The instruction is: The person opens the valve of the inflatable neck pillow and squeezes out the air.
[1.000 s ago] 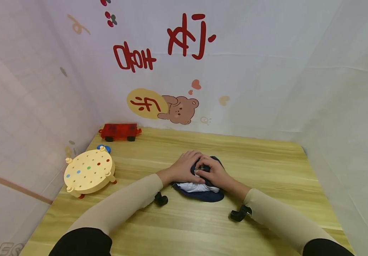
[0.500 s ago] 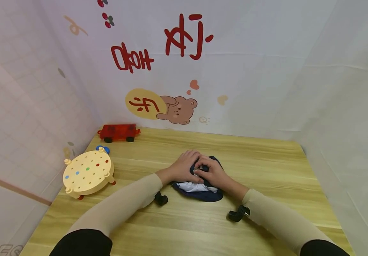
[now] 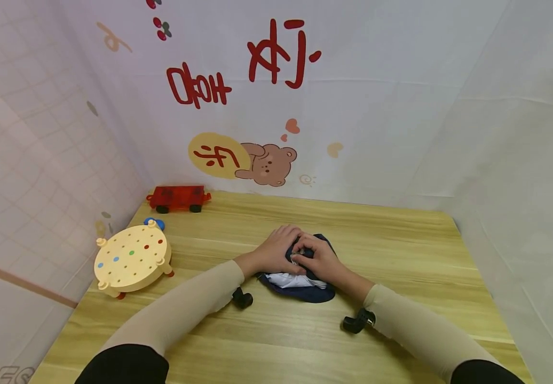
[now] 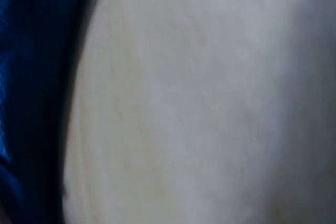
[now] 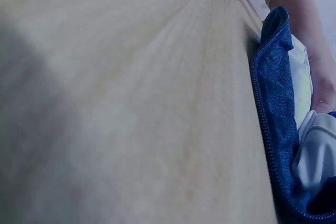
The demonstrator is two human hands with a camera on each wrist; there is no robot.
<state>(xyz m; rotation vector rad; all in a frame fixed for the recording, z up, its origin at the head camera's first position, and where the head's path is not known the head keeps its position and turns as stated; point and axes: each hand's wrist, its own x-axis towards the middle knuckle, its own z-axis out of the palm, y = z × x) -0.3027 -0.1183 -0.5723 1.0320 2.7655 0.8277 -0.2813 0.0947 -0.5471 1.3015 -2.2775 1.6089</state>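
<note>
A dark blue zippered pouch (image 3: pixel 302 294) with white lining or cloth showing lies at the middle of the table. My left hand (image 3: pixel 276 253) grips it from the left, fingers over its far side and thumb across the near part. From the right, my right hand (image 3: pixel 322 261) curls thumb and forefinger together at the top of the pouch, pinching a small light-coloured part there; I cannot tell what part it is. The right wrist view catches the pouch's zipper edge (image 5: pixel 257 93) and white inside (image 5: pixel 317 150). Blue fabric (image 4: pixel 39 87) fills the left side of the left wrist view.
On the left of the wooden table (image 3: pixel 276 341) stands a round cream pegged toy (image 3: pixel 132 256) with coloured dots. A blue object (image 3: pixel 159 223) sits behind it, and a red toy wagon (image 3: pixel 178 198) stands at the back left. White printed cloth (image 3: pixel 377 133) encloses the table.
The head view has shifted slightly. Both hands keep the same place and hold on the pouch, with no visible movement of it.
</note>
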